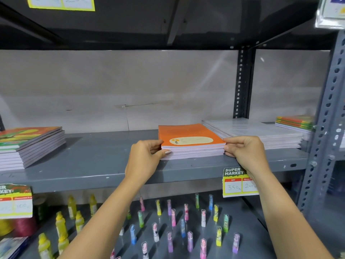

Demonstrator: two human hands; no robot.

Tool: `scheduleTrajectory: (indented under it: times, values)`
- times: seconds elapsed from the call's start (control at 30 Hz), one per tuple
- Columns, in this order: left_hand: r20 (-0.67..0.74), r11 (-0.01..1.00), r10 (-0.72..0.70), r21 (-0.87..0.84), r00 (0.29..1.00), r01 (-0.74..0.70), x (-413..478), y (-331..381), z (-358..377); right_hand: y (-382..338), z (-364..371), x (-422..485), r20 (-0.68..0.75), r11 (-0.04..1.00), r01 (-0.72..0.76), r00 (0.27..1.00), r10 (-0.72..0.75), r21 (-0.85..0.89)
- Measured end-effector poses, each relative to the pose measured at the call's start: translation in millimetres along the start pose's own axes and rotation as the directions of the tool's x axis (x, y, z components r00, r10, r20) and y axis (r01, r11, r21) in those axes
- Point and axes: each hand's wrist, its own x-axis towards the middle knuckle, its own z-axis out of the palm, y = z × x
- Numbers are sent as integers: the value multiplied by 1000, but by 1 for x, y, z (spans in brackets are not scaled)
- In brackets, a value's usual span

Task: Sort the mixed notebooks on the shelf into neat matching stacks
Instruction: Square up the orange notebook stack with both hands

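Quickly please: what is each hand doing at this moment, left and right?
Left hand: closed on the left edge of the orange notebook stack.
Right hand: closed on its right edge.

Painted metal, glossy paper

I see a matt grey steel shelf (93, 165); on it, the orange notebook stack (190, 141) shows smooth, glossy card covers and pale paper page edges.

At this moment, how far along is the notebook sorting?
Mostly done, it seems. Separate stacks already sit on the shelf: colourful covers at far left, white ones and another colourful pile at right. In hand: the left hand and right hand press the sides of the orange-topped stack, squaring it. Left: no loose notebooks show; perhaps merging the two colourful stacks.
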Motion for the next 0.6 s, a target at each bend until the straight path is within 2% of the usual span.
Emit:
scheduleTrajectory:
  times: [0.27, 0.4, 0.5, 0.6]
  values:
    - [18, 999, -39, -30, 999, 40, 0, 3, -2, -1, 1, 1, -2, 1000, -15, 1000, 15, 16]
    - [38, 996, -52, -64, 998, 54, 0, 1, -5, -2, -2, 3, 15, 996, -72, 997, 71, 51]
    - [-36, 983, -143, -120, 989, 138, 2, -1, -6, -6, -3, 4, 30, 993, -109, 994, 108, 42]
    - [-22, 976, -172, -140, 985, 167, 1, -2, -8, -7, -2, 5, 38, 992, -123, 992, 122, 14]
